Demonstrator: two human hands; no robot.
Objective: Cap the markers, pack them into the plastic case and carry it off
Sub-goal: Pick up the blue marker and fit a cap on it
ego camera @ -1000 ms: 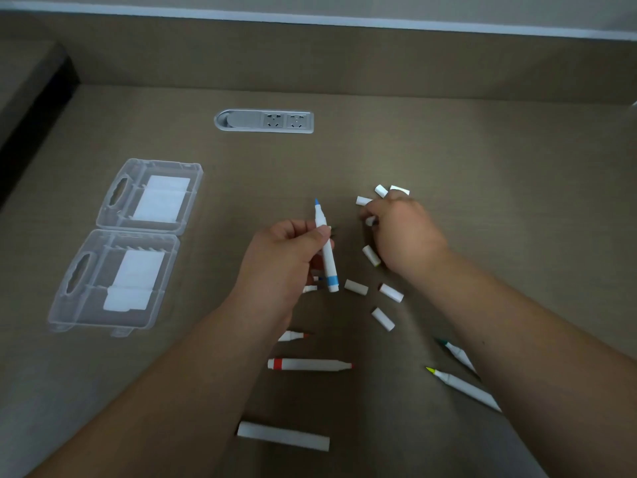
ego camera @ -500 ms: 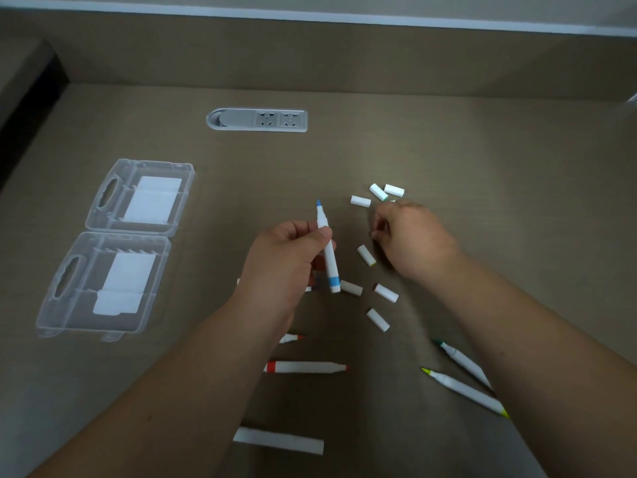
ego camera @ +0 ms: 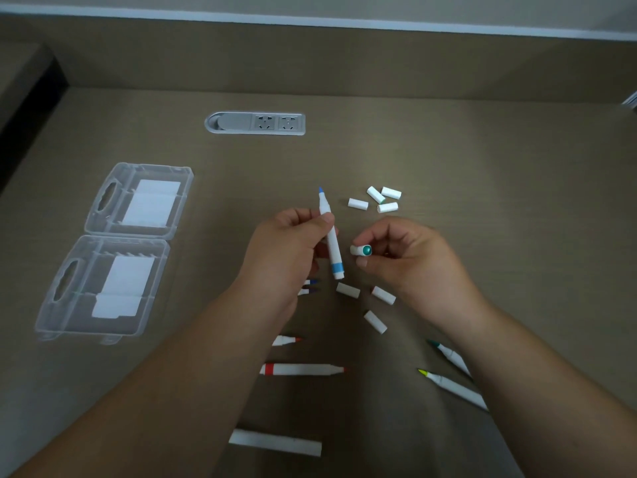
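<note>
On the surface (ego camera: 448, 160), left side: clear case (ego camera: 110, 253) lying open, both halves flat, nothing but white inserts showing inside. Well apart from it, at centre, the loose markers: a red one (ego camera: 303, 369), a green (ego camera: 451, 357) and a yellow (ego camera: 455, 388) under the right forearm, others partly hidden by the left wrist. Caps scattered: four in a cluster (ego camera: 377, 199) at the far side, three (ego camera: 365, 301) nearer, between the hands.

Left hand (ego camera: 286, 253) closed on the blue marker (ego camera: 331, 236), tip up and away, bare. Right hand (ego camera: 406, 260) pinching a cap (ego camera: 361, 250), its end showing teal-green.

Step in hand: capping, just begun by the look of it; nothing packed. The cap's colour seems not to match the blue band. Likely next: swap it for a blue cap, or line its open end with the tip and press home.
</note>
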